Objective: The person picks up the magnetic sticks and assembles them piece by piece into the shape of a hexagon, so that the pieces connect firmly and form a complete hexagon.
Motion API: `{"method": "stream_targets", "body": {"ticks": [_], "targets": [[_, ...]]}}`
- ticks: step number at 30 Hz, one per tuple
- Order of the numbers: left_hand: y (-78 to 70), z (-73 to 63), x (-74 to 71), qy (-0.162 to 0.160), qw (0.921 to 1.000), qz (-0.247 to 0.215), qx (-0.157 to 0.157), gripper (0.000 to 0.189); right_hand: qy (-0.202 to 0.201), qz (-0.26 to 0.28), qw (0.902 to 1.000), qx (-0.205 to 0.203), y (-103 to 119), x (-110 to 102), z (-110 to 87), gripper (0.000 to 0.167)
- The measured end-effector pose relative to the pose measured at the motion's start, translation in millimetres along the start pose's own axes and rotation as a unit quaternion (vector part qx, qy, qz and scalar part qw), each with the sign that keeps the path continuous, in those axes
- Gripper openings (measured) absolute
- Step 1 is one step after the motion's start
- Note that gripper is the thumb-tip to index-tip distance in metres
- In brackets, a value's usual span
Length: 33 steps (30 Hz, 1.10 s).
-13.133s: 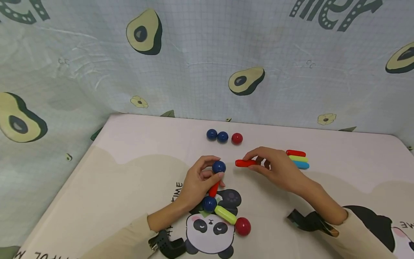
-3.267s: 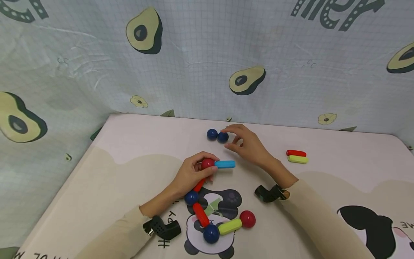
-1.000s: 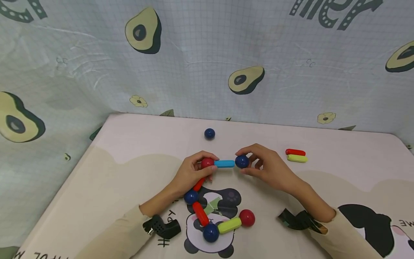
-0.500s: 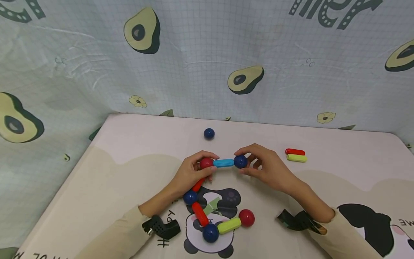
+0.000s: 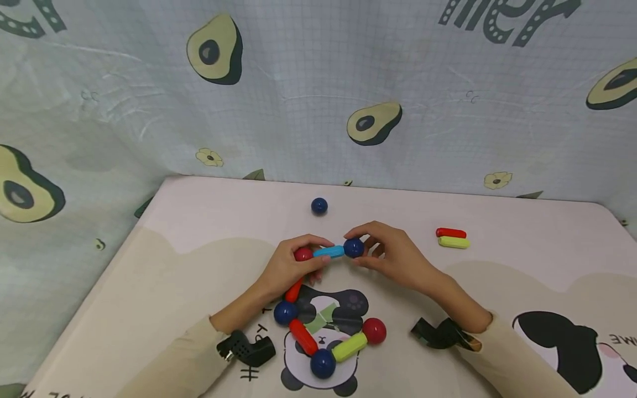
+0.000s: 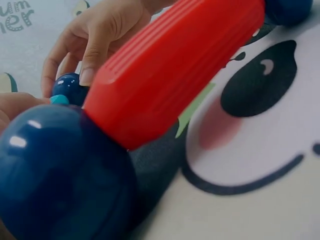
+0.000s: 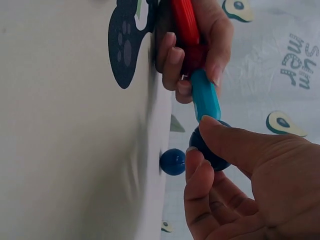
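My left hand (image 5: 293, 265) grips a red ball (image 5: 303, 254), its thumb lying over the light blue rod (image 5: 329, 252). At that rod's right end, a dark blue ball (image 5: 354, 247) is pinched by my right hand (image 5: 390, 254), between thumb and fingers. In the right wrist view, ball and light blue rod (image 7: 206, 97) touch. From the left hand, a joined chain runs down: a red rod (image 5: 293, 291), a blue ball (image 5: 286, 313), another red rod (image 5: 303, 337), a blue ball (image 5: 323, 364), a yellow-green rod (image 5: 349, 347) and a red end ball (image 5: 374, 331).
One loose blue ball (image 5: 319, 206) sits near the table's back edge. To the right lie a red rod (image 5: 451, 232) and a yellow-green rod (image 5: 453, 242), side by side. The pale table cover (image 5: 214, 210) has printed pandas. An avocado-print curtain (image 5: 298, 66) hangs behind.
My right hand took a blue ball from the back and brought it against the light blue rod's end. Over the last half second, both hands and the held pieces shifted left.
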<state>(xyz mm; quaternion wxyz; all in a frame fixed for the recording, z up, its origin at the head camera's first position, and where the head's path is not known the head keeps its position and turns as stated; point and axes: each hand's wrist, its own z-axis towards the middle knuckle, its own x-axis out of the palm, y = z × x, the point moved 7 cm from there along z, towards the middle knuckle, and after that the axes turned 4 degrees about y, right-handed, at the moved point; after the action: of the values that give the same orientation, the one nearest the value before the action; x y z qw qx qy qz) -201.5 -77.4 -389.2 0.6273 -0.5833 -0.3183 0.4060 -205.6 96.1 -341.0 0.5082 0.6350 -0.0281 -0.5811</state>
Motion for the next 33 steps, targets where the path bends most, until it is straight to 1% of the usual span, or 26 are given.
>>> {"method": "stream_targets", "body": {"ticks": [9, 13, 16, 20, 24, 27, 33], "targets": [[-0.7, -1.0, -1.3, -0.006, 0.9999, -0.004, 0.009, 0.024, 0.005, 0.000, 0.9999, 0.013, 0.1, 0.8, -3.4, 0.048], [0.6, -1.3, -1.8, -0.007, 0.9999, -0.006, 0.009, 0.025, -0.004, -0.008, 0.9996, 0.027, -3.7, -9.3, -12.9, 0.049], [-0.1, -0.5, -2.3, -0.010, 0.9997, 0.012, 0.018, 0.025, -0.028, -0.041, 0.9981, 0.037, -11.6, -24.0, -25.6, 0.049], [-2.4, 0.0, -3.4, -0.011, 0.9990, 0.034, 0.029, 0.025, -0.075, -0.102, 0.9912, 0.041, -27.5, -45.5, -46.6, 0.046], [-2.3, -0.3, -3.9, -0.007, 0.9991, 0.032, 0.028, 0.025, -0.112, -0.154, 0.9807, 0.045, -44.2, -62.5, -67.3, 0.045], [-1.5, -0.3, -3.1, -0.003, 0.9993, 0.024, 0.029, 0.025, -0.123, -0.180, 0.9745, 0.055, -55.5, -73.0, -81.0, 0.046], [-0.3, 0.2, -1.6, 0.005, 0.9994, 0.017, 0.029, 0.024, -0.131, -0.202, 0.9661, 0.093, -72.0, -90.1, -102.3, 0.044]]}}
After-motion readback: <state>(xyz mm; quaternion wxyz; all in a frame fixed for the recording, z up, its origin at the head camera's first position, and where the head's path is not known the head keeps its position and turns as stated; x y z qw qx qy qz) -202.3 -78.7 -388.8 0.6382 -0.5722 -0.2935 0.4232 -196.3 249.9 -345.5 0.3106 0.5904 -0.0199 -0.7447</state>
